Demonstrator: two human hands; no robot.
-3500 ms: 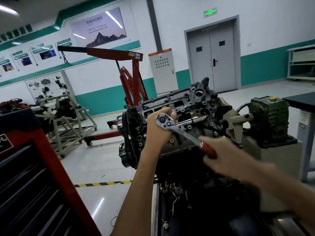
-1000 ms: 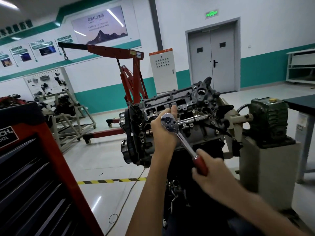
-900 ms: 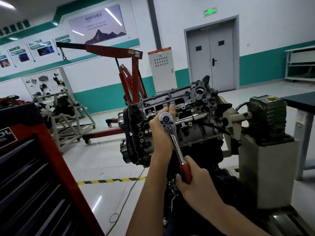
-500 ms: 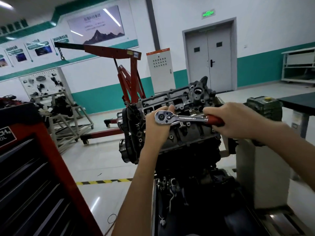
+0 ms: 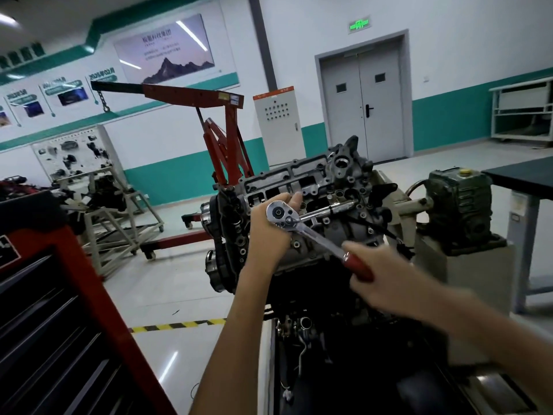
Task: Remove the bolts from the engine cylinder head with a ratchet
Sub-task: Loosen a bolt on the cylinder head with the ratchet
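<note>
The ratchet (image 5: pixel 317 238) is chrome with a round head and a red grip. It slants from its head at upper left down to the grip at lower right. The left hand (image 5: pixel 269 232) holds it behind the head and the right hand (image 5: pixel 386 280) grips the red end. A chrome extension bar (image 5: pixel 329 209) runs from the head to the right, into the cylinder head (image 5: pixel 299 175). This grey, grimy casting sits tilted on the engine, its open top face turned toward the viewer. The bolt at the bar's tip is hidden.
</note>
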